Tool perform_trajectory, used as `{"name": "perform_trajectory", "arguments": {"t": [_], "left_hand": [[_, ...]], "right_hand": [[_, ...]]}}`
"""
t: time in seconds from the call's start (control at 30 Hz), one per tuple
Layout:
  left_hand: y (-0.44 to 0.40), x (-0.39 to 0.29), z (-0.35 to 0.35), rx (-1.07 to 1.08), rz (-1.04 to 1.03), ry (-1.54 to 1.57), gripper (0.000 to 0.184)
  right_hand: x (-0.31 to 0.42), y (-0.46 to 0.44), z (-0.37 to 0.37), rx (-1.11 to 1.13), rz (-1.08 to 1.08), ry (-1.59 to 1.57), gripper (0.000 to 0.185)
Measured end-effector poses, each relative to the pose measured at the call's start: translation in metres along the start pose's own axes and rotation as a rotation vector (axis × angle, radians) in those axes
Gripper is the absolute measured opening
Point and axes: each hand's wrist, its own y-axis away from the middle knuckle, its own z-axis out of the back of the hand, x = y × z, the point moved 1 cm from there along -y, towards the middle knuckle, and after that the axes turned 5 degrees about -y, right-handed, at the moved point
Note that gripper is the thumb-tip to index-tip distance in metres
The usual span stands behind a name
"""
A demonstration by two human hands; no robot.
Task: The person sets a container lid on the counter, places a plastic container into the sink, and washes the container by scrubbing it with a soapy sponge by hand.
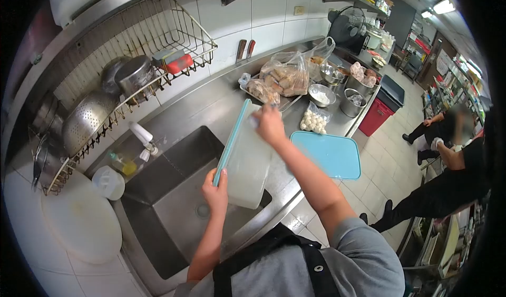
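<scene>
A translucent container (pixel 253 160) with a teal rim is tilted on its side over the right part of the steel sink (pixel 182 191). My left hand (pixel 215 189) grips its teal rim at the lower end. At the upper right of the container is my right hand (pixel 270 124), fingers closed and slightly blurred; what it holds, if anything, cannot be made out. A light-blue lid (pixel 329 154) lies flat on the counter to the right of the container. Just behind the lid sits a bag of white balls (pixel 314 121).
Bagged food (pixel 287 75), metal bowls (pixel 321 95) and pots (pixel 352 103) stand on the back counter. A wire rack (pixel 153 80) with pans hangs above the faucet (pixel 143 139). Right of the counter is a red bin (pixel 375 116). Other people (pixel 443 191) are at the far right.
</scene>
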Motion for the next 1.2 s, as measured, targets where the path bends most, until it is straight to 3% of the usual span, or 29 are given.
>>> {"name": "perform_trajectory", "arguments": {"t": [0.13,0.23,0.43,0.5,0.6,0.7,0.83,0.93,1.03,1.13,1.2], "left_hand": [[-0.003,0.0,-0.002,-0.014,-0.058,-0.056,0.028],[-0.007,0.001,-0.001,-0.002,-0.043,-0.046,0.028],[-0.002,0.001,-0.001,-0.075,-0.097,-0.033,0.028],[-0.003,-0.002,0.001,-0.059,-0.07,-0.085,0.027],[0.0,-0.004,0.002,-0.017,-0.051,-0.105,0.026],[0.002,-0.01,0.003,-0.004,-0.028,-0.134,0.024],[-0.005,0.004,0.004,0.006,-0.026,-0.185,0.022],[0.004,-0.001,0.005,-0.006,-0.021,-0.171,0.022],[0.007,-0.007,0.003,-0.018,-0.064,-0.169,0.022],[0.004,-0.01,0.002,-0.003,-0.077,-0.173,0.022],[0.001,-0.006,0.002,-0.01,-0.087,-0.163,0.022]], "right_hand": [[0.083,0.091,0.03,0.043,0.269,-0.064,0.03],[0.071,0.081,0.032,0.104,0.301,-0.15,0.029],[-0.038,-0.036,-0.002,-0.1,-0.061,-0.145,0.025],[-0.042,-0.048,-0.002,-0.075,-0.151,-0.323,0.026],[-0.024,-0.05,-0.004,-0.101,-0.033,-0.484,0.03],[-0.002,-0.034,-0.019,-0.016,0.121,-0.297,0.032],[0.087,0.052,0.008,0.167,0.306,-0.399,0.03],[0.06,0.029,-0.016,0.036,0.316,-0.286,0.028],[0.01,-0.037,-0.017,-0.076,0.162,-0.212,0.031],[0.01,-0.037,-0.012,-0.004,0.167,-0.176,0.029],[0.036,0.012,-0.014,0.063,0.267,-0.262,0.028]]}}
